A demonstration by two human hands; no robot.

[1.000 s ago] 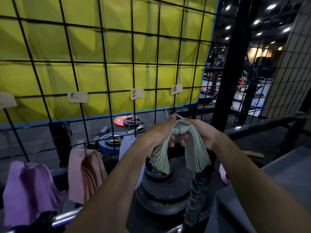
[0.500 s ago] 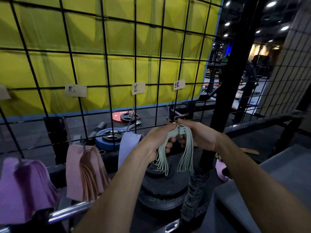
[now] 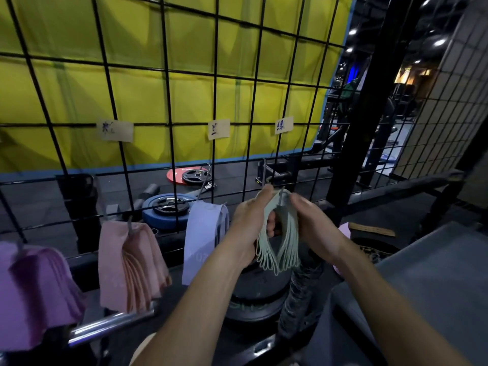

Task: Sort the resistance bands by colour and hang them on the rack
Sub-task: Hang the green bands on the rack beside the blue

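- The green bands (image 3: 278,241), a fanned bundle a second ago, now hang edge-on as loops at the wire rack (image 3: 216,101), right of the blue bands (image 3: 203,239).
- My left hand (image 3: 248,223) and right hand (image 3: 311,223) both pinch their tops at a hook (image 3: 281,194), under the green label (image 3: 284,125).
- Whether they are seated, I cannot tell.

I see the green bands (image 3: 278,244) bunched at the top, their loops fanning down edge-on in two clusters with rounded ends at the bottom. The bunch sits at the rack (image 3: 169,122), a black wire grid, under its rightmost paper label. To their left the blue bands (image 3: 203,239) hang flat from a hook, then the pink bands (image 3: 129,262) spread like a fan from another hook, and the purple bands (image 3: 34,294) droop at the far left.
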